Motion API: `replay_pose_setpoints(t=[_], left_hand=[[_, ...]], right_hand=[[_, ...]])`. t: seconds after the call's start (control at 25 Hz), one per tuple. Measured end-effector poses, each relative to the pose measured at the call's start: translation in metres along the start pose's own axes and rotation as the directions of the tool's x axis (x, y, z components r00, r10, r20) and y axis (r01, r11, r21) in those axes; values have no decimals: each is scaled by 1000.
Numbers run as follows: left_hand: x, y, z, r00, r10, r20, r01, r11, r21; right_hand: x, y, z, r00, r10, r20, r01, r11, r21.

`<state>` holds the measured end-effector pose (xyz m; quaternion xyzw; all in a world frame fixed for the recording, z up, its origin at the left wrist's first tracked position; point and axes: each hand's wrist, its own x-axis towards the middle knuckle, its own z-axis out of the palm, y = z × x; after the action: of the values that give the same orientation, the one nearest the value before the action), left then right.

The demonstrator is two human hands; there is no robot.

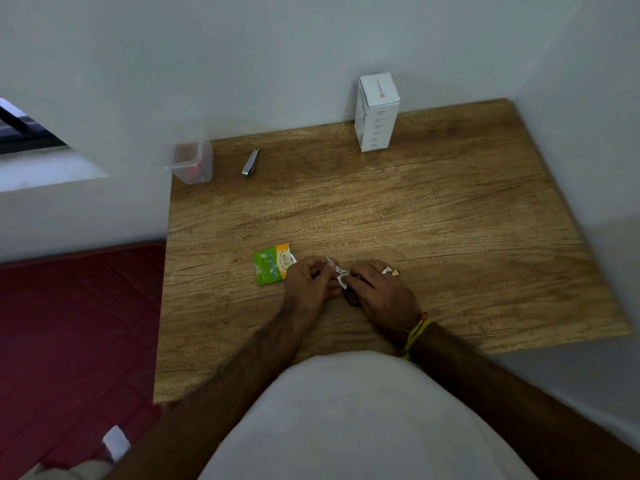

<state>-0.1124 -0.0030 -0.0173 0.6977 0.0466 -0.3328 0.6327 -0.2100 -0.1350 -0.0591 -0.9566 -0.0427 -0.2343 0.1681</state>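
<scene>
My left hand (pixel 310 284) and my right hand (pixel 377 289) meet low over the wooden table (pixel 433 216), both pinching a small white wrapper piece (pixel 337 271) between the fingertips. A dark round object (pixel 351 299) shows under my right hand; what it is cannot be told. A green and orange sachet (pixel 272 265) lies flat on the table just left of my left hand. My right hand wears rings, and coloured threads circle its wrist.
A white upright box (pixel 375 112) stands at the back against the wall. A metal nail clipper (pixel 250 162) and a clear plastic container (pixel 192 162) sit at the back left corner. A red mattress (pixel 76 327) lies left of the table.
</scene>
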Motion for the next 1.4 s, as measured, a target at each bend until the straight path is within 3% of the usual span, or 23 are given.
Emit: replay_pose_setpoints(t=[0.12,0.2,0.28,0.36,0.44,0.52,0.72,1.2,1.28,1.4], left_hand=[[-1,1,0,1000,8,-5,-8,1000,27],[0,-1,0,1000,11,-7,-11,999,43],[1,-1,-1,1000,12,-12,-11,998,60],[2,0,-2,1000,16,-16,-15,997,74],[1,0,-2,1000,20,-10,-19,997,80],[1,0,-2,1000,22,0,-22,996,81],[1,0,-2,1000,13,7,-14,998,57],[1,1,-3,1000,-1,26,0,1000,29],[1,1,-4,1000,-6,25,5,1000,30],[1,0,-4,1000,2,27,-3,999,33]], right_hand=[[-2,2,-4,999,-28,31,27,999,18],[-2,3,-8,999,40,17,-42,992,116],[-1,-3,-15,960,273,-57,-248,929,274],[-1,-12,-22,849,510,-136,-414,804,427],[0,-19,-27,762,637,-112,-482,675,558],[0,-23,-28,751,659,-47,-497,611,616],[-2,-22,-23,807,590,-4,-482,663,573],[-1,-28,-27,673,721,165,-595,394,701],[-3,-27,-24,695,703,151,-597,447,666],[-6,-26,-22,804,594,37,-528,684,504]])
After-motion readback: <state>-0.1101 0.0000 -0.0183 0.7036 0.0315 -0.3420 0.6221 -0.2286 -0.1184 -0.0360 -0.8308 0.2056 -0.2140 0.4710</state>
